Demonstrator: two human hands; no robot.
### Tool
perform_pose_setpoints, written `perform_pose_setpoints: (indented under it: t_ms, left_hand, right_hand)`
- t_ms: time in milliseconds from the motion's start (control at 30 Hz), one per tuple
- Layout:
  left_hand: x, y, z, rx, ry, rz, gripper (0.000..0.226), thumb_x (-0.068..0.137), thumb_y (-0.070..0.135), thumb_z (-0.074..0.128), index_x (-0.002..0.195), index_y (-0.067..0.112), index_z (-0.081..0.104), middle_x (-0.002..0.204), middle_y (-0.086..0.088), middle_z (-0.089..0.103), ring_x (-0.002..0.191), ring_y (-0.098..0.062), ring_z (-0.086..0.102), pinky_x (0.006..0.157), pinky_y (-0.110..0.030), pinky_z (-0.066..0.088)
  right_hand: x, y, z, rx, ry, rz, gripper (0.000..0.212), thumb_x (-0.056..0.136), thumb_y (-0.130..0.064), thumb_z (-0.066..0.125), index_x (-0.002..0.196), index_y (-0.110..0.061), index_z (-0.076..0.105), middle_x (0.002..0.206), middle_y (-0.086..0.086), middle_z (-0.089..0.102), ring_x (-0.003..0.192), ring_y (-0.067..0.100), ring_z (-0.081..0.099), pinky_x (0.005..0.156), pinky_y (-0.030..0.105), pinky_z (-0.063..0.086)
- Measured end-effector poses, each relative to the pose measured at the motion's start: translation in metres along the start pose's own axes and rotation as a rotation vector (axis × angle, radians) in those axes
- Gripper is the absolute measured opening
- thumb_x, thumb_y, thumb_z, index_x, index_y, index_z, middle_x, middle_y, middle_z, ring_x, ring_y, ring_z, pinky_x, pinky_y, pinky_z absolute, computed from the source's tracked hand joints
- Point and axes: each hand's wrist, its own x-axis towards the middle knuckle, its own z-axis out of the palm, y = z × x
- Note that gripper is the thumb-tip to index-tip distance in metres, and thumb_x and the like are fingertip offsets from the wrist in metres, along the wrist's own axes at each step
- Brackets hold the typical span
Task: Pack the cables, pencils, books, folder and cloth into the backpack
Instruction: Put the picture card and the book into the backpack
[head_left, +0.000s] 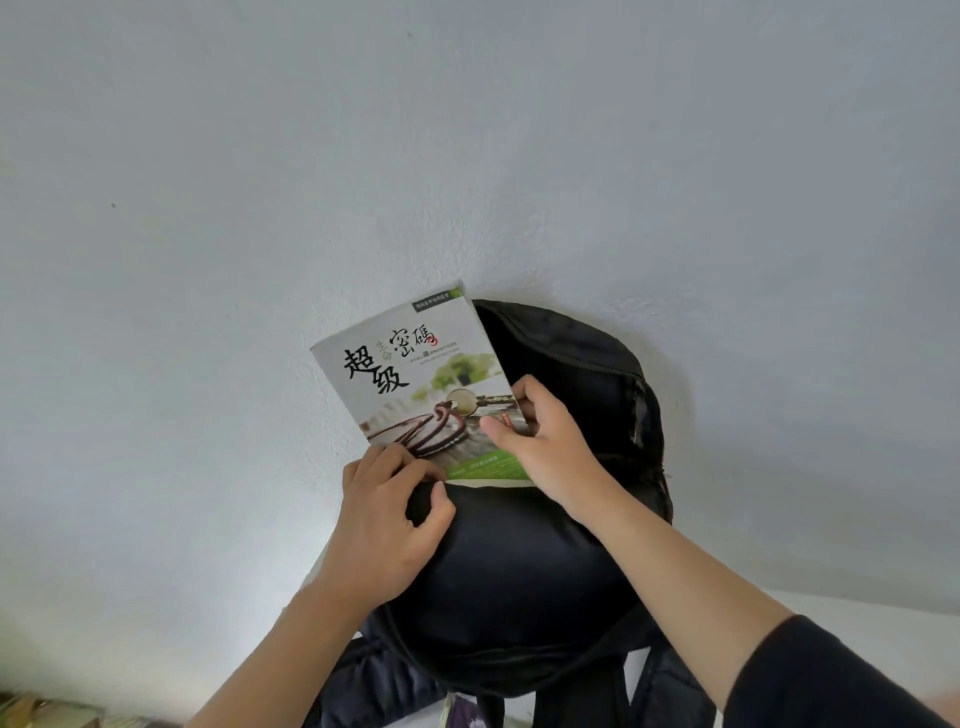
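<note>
Mid-frame, I'm feeding the book (410, 374) into the backpack (519, 582): right hand (540, 441) pinching its edge, left hand (387, 525) gripping the rim. Next, I'm probably pushing it straight down.

A plain pale grey wall (467, 130) filled nearly everything, softly and evenly lit; a white flat surface (883, 626) met the wall's lower right.

Your right arm (675, 561) wears a dark sleeve (831, 680), black or perhaps deep navy, at five o'clock, ending well above the wrist. Your left hand (384, 519) and forearm (280, 654), at seven o'clock, are bare.
</note>
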Motion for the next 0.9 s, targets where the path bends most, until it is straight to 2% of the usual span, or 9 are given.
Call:
perform_pose_setpoints:
  t_ms: [67, 167, 433, 533, 600, 667, 733, 833, 900]
  left_hand:
    - [0.001, 0.0, -0.001, 0.015, -0.032, 0.009, 0.03, 0.09, 0.04, 0.047, 0.091, 0.023, 0.072, 0.091, 0.014, 0.057, 0.097, -0.011, 0.049, 0.09, -0.031, 0.032]
    - [0.003, -0.001, -0.003, -0.014, -0.082, 0.012, 0.028, 0.089, 0.041, 0.046, 0.09, 0.026, 0.069, 0.092, 0.016, 0.057, 0.098, -0.009, 0.048, 0.091, -0.032, 0.032]
    - [0.009, 0.001, -0.017, -0.216, 0.008, -0.087, 0.023, 0.088, 0.029, 0.069, 0.11, 0.028, 0.061, 0.095, 0.012, 0.06, 0.095, -0.01, 0.059, 0.087, -0.022, 0.044]
    - [0.021, 0.0, -0.028, -0.31, 0.092, -0.263, 0.043, 0.089, 0.018, 0.076, 0.122, 0.032, 0.052, 0.099, 0.006, 0.062, 0.093, -0.009, 0.063, 0.081, -0.023, 0.051]
    - [0.026, 0.003, -0.031, -0.402, 0.131, -0.404, 0.049, 0.092, 0.024, 0.075, 0.128, 0.035, 0.044, 0.106, 0.002, 0.063, 0.09, -0.014, 0.066, 0.076, -0.027, 0.053]
    - [0.03, 0.003, -0.034, -0.493, 0.165, -0.499, 0.058, 0.094, 0.029, 0.073, 0.137, 0.035, 0.035, 0.113, 0.0, 0.06, 0.091, -0.017, 0.067, 0.071, -0.027, 0.052]
    - [0.034, 0.001, -0.038, -0.578, 0.189, -0.562, 0.062, 0.097, 0.033, 0.068, 0.145, 0.034, 0.03, 0.116, 0.002, 0.059, 0.091, -0.016, 0.066, 0.068, -0.025, 0.05]
    - [0.038, -0.001, -0.048, -0.729, 0.202, -0.6, 0.033, 0.101, 0.035, 0.063, 0.13, 0.028, 0.05, 0.114, 0.0, 0.07, 0.079, -0.007, 0.066, 0.065, -0.026, 0.047]
    - [0.037, -0.003, -0.05, -0.762, 0.214, -0.574, 0.019, 0.1, 0.032, 0.064, 0.114, 0.026, 0.052, 0.104, -0.001, 0.073, 0.061, 0.0, 0.06, 0.063, -0.028, 0.044]
  right_hand:
    - [0.002, 0.003, -0.003, 0.033, -0.054, -0.006, 0.018, 0.096, -0.023, 0.069, 0.097, -0.015, 0.054, 0.101, 0.005, 0.075, 0.097, 0.022, 0.073, 0.09, 0.047, 0.059]
    - [0.003, 0.005, -0.005, 0.046, -0.087, -0.032, 0.015, 0.098, -0.021, 0.067, 0.101, -0.013, 0.054, 0.104, 0.007, 0.074, 0.1, 0.024, 0.072, 0.095, 0.052, 0.057]
    - [0.003, 0.012, -0.018, 0.299, -0.056, 0.077, 0.022, 0.095, -0.002, 0.068, 0.109, 0.007, 0.053, 0.103, 0.005, 0.076, 0.098, 0.02, 0.073, 0.084, 0.03, 0.058]
    - [0.008, 0.009, -0.03, -0.049, -0.106, 0.022, 0.017, 0.089, -0.012, 0.078, 0.094, -0.01, 0.061, 0.098, -0.001, 0.077, 0.092, 0.01, 0.072, 0.082, 0.027, 0.056]
    - [0.009, 0.007, -0.031, -0.252, -0.112, -0.041, 0.019, 0.085, -0.021, 0.083, 0.091, -0.015, 0.066, 0.087, -0.007, 0.076, 0.074, 0.001, 0.063, 0.073, 0.021, 0.049]
    - [0.006, 0.006, -0.026, -0.274, -0.102, -0.093, 0.016, 0.088, -0.021, 0.08, 0.098, -0.015, 0.07, 0.08, -0.013, 0.073, 0.061, -0.003, 0.054, 0.063, 0.013, 0.039]
    - [0.003, 0.005, -0.022, -0.201, -0.104, -0.103, 0.017, 0.091, -0.017, 0.076, 0.108, -0.014, 0.071, 0.093, -0.01, 0.075, 0.07, -0.006, 0.062, 0.068, 0.011, 0.044]
    - [-0.004, 0.004, -0.018, -0.149, -0.115, -0.141, 0.024, 0.094, -0.018, 0.073, 0.117, -0.016, 0.069, 0.107, -0.006, 0.076, 0.094, 0.006, 0.072, 0.085, 0.025, 0.056]
    - [-0.003, 0.0, -0.019, -0.186, -0.081, -0.168, 0.029, 0.093, -0.019, 0.074, 0.122, -0.016, 0.07, 0.099, -0.013, 0.075, 0.084, -0.002, 0.069, 0.078, 0.016, 0.052]
